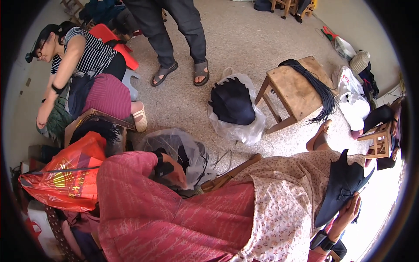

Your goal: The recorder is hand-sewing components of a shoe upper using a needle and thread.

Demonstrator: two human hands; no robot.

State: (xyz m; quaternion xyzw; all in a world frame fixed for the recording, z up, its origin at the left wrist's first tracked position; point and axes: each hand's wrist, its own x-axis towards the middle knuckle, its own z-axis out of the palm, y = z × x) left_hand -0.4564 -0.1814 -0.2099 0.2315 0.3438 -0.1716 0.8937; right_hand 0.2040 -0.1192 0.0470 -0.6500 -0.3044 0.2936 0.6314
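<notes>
My left hand (pixel 175 171), a dark band at its wrist, hangs with fingers stretched down by the clear plastic bag (pixel 150 142) holding dark pieces. Nothing shows in it, though its fingertips are partly hidden. Over the knee of my floral apron (pixel 281 203) lies a dark, leather-like sheet (pixel 334 201) with pointed edges and a small knotted cord. My right hand (pixel 348 212) rests against its lower edge, fingers extended along it; the thumb is hard to make out.
A wooden stool (pixel 290 89) carries a bundle of dark cords (pixel 312 81). Beside it, a white bag (pixel 257 129) holds stacked dark pieces (pixel 233 102). Left are a red bag (pixel 72 174) and a seated person (pixel 87 48) bending over. Another person's legs (pixel 174 35) stand on the floor ahead.
</notes>
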